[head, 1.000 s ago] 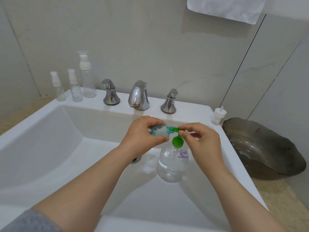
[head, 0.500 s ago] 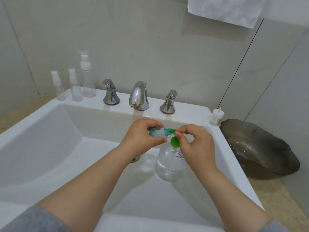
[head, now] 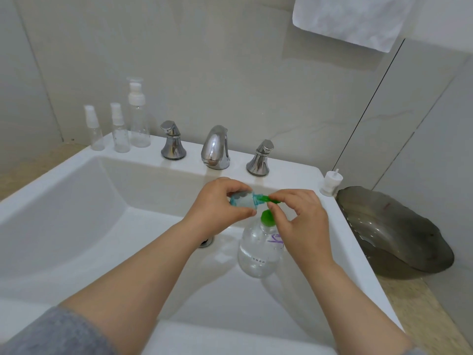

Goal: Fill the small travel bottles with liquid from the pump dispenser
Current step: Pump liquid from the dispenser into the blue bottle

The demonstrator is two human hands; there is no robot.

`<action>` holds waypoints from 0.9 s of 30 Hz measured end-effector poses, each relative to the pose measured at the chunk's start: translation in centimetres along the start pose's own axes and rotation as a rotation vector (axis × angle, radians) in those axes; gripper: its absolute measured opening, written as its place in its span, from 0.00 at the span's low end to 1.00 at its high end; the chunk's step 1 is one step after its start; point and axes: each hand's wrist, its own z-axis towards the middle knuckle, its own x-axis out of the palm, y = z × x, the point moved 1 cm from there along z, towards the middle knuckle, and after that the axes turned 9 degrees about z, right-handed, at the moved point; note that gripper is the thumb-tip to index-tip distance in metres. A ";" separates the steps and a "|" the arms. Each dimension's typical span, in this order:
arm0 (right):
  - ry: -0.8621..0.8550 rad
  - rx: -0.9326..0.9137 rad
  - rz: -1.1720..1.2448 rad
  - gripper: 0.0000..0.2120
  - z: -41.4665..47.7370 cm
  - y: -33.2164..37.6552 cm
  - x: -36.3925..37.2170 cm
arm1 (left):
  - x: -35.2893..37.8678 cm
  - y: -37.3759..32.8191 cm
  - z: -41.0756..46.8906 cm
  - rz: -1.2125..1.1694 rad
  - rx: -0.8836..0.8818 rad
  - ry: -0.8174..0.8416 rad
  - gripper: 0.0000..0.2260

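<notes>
A wide white sink (head: 64,226) fills most of the view, set into a beige table (head: 409,303) with grey tiled walls behind. A white towel (head: 350,19) hangs at the top right, and a dark glass dish (head: 399,234) sits on the table just beside the sink's right edge. Both forearms reach in over the basin, the left one in a grey sleeve (head: 51,331). The pump bottle (head: 258,254), clear with some liquid in it and a purple mark on its shoulder, stands upright in the basin near the drain (head: 206,242), below the two hands. On the back ledge a chrome tap (head: 215,147) stands between two chrome handles (head: 172,142) (head: 259,158). At the ledge's left end stand a tall clear spray bottle (head: 139,116) and two shorter ones (head: 120,131) (head: 93,131), all upright. A small white cap (head: 331,183) sits at the ledge's right corner. The left hand (head: 220,203) curls round a small blue bottle (head: 242,199), tipped on its side with its mouth against the green spout (head: 266,199). The right hand (head: 302,221) pinches that spout's tip between thumb and forefinger, the other fingers curled, just above the green pump head (head: 267,217).
</notes>
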 end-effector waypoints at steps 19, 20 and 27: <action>-0.039 0.555 0.555 0.05 0.5 -0.6 0.8 | 0.2 0.0 -0.1 0.019 0.013 0.011 0.20; -0.035 0.546 0.537 0.05 0.5 -0.6 0.8 | 0.2 0.0 -0.1 0.019 0.011 0.012 0.20; 0.032 0.563 0.515 0.07 0.1 -1.1 1.1 | 0.5 0.4 -0.2 0.049 -0.012 0.054 0.20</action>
